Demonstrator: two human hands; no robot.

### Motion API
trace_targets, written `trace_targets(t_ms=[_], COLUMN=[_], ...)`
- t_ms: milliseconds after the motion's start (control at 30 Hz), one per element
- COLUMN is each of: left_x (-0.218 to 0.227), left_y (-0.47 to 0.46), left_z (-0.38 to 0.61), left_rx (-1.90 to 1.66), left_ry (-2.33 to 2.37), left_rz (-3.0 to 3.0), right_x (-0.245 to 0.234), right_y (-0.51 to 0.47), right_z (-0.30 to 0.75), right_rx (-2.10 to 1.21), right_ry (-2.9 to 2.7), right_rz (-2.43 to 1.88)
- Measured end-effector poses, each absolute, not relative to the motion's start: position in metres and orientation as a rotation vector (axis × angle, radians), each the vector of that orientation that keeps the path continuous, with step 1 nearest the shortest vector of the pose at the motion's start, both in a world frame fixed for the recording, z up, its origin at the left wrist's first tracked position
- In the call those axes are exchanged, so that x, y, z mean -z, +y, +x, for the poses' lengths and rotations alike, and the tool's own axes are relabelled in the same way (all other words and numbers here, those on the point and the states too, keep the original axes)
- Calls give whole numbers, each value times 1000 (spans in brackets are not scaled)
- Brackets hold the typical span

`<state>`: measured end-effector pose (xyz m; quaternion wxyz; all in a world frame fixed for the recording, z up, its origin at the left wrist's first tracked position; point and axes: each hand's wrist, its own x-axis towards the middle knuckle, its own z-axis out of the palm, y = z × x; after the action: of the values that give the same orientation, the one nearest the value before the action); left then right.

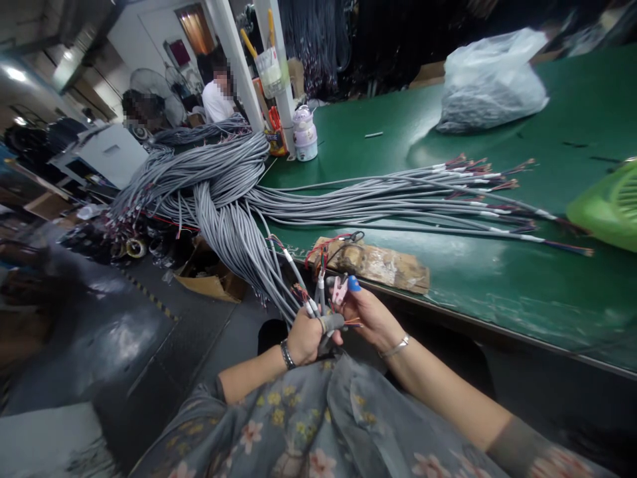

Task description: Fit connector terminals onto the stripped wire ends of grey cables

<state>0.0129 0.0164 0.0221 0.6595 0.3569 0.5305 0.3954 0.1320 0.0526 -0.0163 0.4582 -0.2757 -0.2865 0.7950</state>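
Observation:
My left hand (304,337) is closed around the ends of several grey cables (233,229), close to my body. Thin coloured wires fan out from the cable ends, and a grey wrap covers one of its fingers. My right hand (373,317), with a blue cover on a fingertip, pinches a small pink clip (340,290) just beside those ends. Behind both hands, at the table's edge, lies a worn wooden board (383,264). Red and black leads (343,240) run over the board's left end towards the held wires.
On the green table (497,285), a long row of grey cables (378,196) stretches right, with bared wire ends. A cable heap (199,166) hangs over the left edge. Further back are a plastic bag (490,83), a purple bottle (304,136) and a post (239,60); a green basket (610,206) stands right.

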Motion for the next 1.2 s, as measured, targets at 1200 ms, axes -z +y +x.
trace_targets(t_ms=[1200], left_x=[-14], left_y=[6], left_z=[-10], left_rx=[-782], left_ry=[1078], left_rz=[1103], right_x=[0], right_y=[7], right_z=[135], right_rx=[-1799], right_ry=[-994], right_rz=[-880])
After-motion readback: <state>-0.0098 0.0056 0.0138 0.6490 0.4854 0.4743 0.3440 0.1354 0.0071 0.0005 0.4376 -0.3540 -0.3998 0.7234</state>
